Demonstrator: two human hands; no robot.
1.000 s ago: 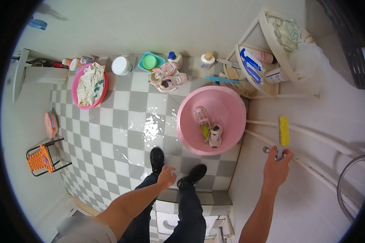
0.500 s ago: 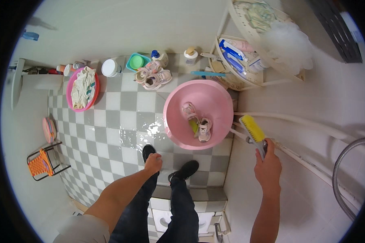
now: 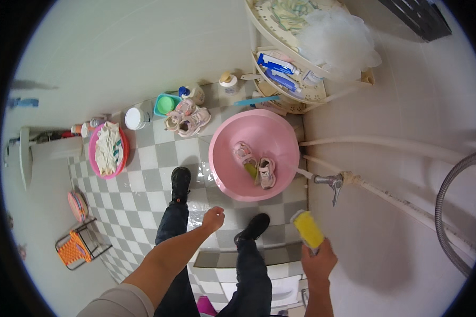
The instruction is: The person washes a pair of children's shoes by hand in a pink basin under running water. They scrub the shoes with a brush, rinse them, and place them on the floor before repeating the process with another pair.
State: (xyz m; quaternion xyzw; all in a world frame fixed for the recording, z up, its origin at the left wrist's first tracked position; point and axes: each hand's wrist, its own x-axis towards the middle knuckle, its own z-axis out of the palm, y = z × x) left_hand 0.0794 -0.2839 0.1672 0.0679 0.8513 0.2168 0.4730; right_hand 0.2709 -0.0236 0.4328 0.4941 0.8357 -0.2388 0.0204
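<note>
Grip: right hand (image 3: 318, 262) grasps yellow brush (image 3: 307, 230); left hand (image 3: 213, 218) loosely curled, empty.
Risk: wet checkered floor (image 3: 148, 185) could cause slipping beside pink basin (image 3: 225, 138).

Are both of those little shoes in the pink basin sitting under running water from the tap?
No, the tap sits beside the pink basin with no water visibly running onto the shoes.

Yellow brush (image 3: 308, 229) in right hand (image 3: 317, 260), above checkered floor (image 3: 143, 179)

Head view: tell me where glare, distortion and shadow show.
Head view: glare on the wet checkered floor by the pink basin; fisheye bends the white wall pipes, black vignette rings the frame; soft shadow under the right hand holding the yellow brush.
</note>
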